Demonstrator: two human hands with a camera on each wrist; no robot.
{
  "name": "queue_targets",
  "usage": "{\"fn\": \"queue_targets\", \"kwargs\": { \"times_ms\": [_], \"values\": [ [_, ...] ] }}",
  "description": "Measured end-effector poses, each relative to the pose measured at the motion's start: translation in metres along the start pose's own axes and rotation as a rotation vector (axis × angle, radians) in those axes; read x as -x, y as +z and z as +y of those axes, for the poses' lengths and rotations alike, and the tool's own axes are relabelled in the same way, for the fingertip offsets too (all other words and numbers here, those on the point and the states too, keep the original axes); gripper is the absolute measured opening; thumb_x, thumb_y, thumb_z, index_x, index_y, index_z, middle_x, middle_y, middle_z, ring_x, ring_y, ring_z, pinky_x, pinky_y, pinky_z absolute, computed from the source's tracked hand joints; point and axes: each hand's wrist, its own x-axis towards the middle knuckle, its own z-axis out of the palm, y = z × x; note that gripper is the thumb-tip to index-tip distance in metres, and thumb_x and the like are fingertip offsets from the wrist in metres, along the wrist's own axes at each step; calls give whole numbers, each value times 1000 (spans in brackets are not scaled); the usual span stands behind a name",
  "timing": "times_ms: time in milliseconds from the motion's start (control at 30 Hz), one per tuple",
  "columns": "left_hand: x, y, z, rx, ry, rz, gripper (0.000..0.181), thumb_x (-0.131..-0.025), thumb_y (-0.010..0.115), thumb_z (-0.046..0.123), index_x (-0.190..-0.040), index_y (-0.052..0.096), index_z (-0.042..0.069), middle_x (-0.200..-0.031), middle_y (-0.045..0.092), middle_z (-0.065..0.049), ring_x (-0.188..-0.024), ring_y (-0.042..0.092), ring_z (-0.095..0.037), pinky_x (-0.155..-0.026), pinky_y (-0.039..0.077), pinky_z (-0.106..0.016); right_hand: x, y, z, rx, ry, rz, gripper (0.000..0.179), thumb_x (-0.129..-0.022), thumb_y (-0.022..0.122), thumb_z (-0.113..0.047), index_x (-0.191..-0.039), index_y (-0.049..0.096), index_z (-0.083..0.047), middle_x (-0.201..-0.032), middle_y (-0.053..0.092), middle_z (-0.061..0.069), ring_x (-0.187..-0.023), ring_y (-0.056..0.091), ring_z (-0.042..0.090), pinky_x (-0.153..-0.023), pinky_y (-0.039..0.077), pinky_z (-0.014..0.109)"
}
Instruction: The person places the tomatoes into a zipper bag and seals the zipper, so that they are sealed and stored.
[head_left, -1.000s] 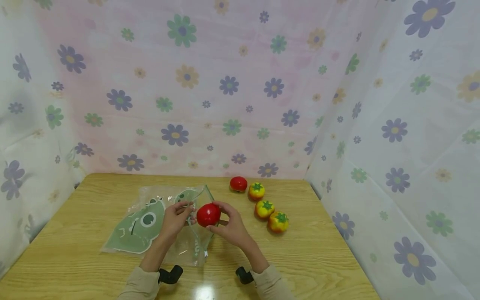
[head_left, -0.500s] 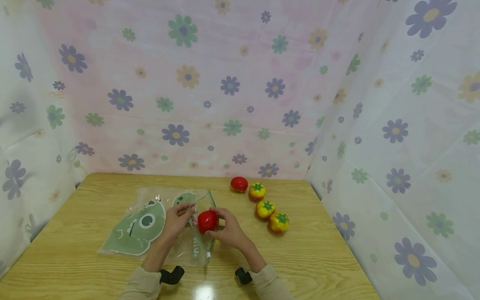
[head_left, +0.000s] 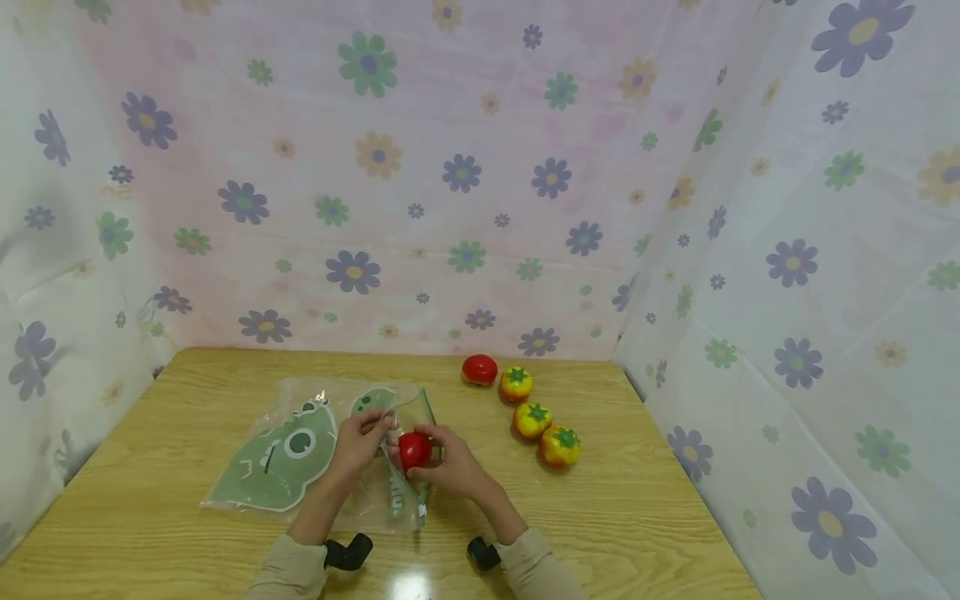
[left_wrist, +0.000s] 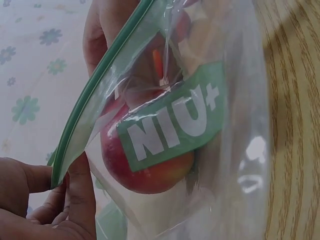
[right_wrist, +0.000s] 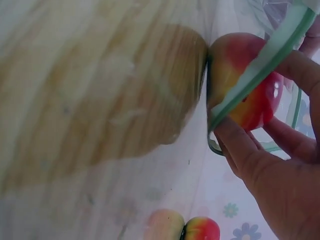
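While my left hand [head_left: 354, 443] pinches the clear bag [head_left: 296, 467], which opens rightward, my right hand [head_left: 456, 467] grips the red fruit [head_left: 414, 451]! Its long axis, I can't tell.

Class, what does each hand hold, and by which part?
The left hand pinches the plastic bag by its green rim; the right hand grips the red fruit by its sides.
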Motion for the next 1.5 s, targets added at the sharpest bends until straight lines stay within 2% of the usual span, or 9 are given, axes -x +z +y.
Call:
{"fn": "queue_targets", "kwargs": {
  "times_ms": [200, 367, 500, 633, 800, 900, 1100, 1300, 1500],
  "values": [
    [2, 2, -1, 8, 9, -9, 31, -106, 53, 8, -125, 55, -16, -101, 69, -18, -68, 66, -9, -62, 59, -20, 2, 0, 0, 28, 14, -68, 60, -96, 70, -11, -148, 45, 3, -142, 52, 20, -125, 57, 33, -96, 57, 38],
    [2, 3, -1, 5, 2, -5, 30, -106, 54, 10, -123, 56, -15, -97, 70, -15, -65, 66, -9, -61, 58, -20, 3, 0, -3, 41, -5, -83, 58, -98, 68, -12, -148, 44, 5, -143, 51, 21, -126, 57, 37, -98, 56, 38],
    [2, 2, 1, -17, 2, 1, 31, -106, 55, 13, -124, 57, -13, -96, 70, -12, -66, 66, -10, -61, 57, -20, 0, 1, -3, 53, -14, -62, 57, -98, 69, -12, -147, 45, 5, -144, 52, 21, -125, 58, 37, -97, 57, 40],
    [3, 4, 3, -38, 6, 17, 32, -106, 57, 15, -125, 59, -11, -100, 72, -15, -67, 66, -10, -61, 56, -20, -4, 3, 0, 63, -7, -3, 57, -95, 73, -13, -143, 50, 6, -141, 54, 22, -122, 60, 37, -97, 58, 43],
    [5, 7, 2, -11, 24, 16, 32, -105, 58, 12, -125, 57, -13, -99, 72, -13, -70, 64, -10, -61, 57, -21, -5, 6, 1, 47, 13, 56, 56, -91, 78, -12, -139, 55, 6, -138, 57, 21, -117, 62, 38, -96, 58, 46],
    [5, 9, 0, -9, 23, 24, 33, -105, 58, 11, -127, 56, -14, -102, 72, -18, -72, 64, -9, -62, 58, -21, -6, 8, 2, 21, 21, 63, 55, -90, 78, -10, -138, 56, 5, -137, 60, 20, -116, 63, 36, -95, 58, 45],
    [3, 12, -1, 3, 17, 25, 34, -105, 57, 11, -128, 56, -13, -111, 68, -28, -76, 64, -9, -65, 58, -21, -7, 6, 1, -25, 48, 30, 56, -91, 75, -6, -141, 53, 6, -138, 59, 20, -119, 62, 36, -96, 58, 44],
    [7, 13, 2, -32, 11, 37, 33, -104, 59, 13, -127, 57, -11, -111, 69, -25, -79, 63, -8, -64, 56, -21, -4, 3, -3, -58, 94, -20, 59, -93, 71, -6, -146, 47, 5, -146, 53, 21, -128, 57, 39, -102, 54, 49],
    [8, 15, 2, -3, 16, 22, 33, -104, 59, 11, -126, 56, -13, -108, 70, -24, -74, 64, -9, -63, 58, -21, -2, 4, -5, -78, 62, -26, 56, -94, 70, -5, -145, 48, 6, -146, 53, 23, -129, 56, 43, -103, 53, 52]
  ]
}}
